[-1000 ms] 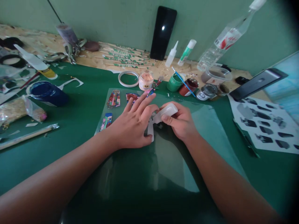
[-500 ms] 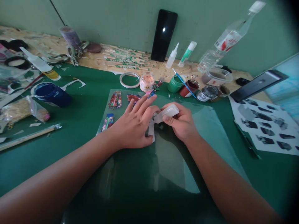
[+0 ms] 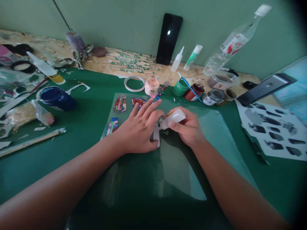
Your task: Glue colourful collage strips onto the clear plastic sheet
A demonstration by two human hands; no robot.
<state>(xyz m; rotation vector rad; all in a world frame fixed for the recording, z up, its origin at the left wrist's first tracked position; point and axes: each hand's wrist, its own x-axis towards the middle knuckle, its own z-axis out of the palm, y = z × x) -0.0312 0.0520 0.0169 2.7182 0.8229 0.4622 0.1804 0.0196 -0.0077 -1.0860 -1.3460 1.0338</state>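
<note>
My right hand (image 3: 189,126) is closed around a small white glue bottle (image 3: 177,116), tilted with its narrow end down to the left. That end meets a thin white cutout piece (image 3: 156,138) lying on a clear plastic sheet (image 3: 176,172). Spread over the sheet, my left hand (image 3: 141,129) has its middle, ring and little fingers stretched out. Its thumb and bent index finger press on the white piece, covering part of it. Beyond and left of this hand lie shiny, colourful patterned pieces (image 3: 119,103), one more (image 3: 112,126) nearer the wrist.
Paint jars stand at the back: peach (image 3: 152,85), green (image 3: 180,88) and red (image 3: 198,92), a brush (image 3: 189,86) across them. A phone (image 3: 169,38) leans on the wall. Left are a blue jar (image 3: 56,98) and scraps; right, a printed sheet (image 3: 275,131) and a dark stand (image 3: 266,89).
The bottle in my right hand has shifted slightly right and down, its narrow end staying by the white piece. My left hand keeps its place on the piece. The whole view has shifted slightly.
</note>
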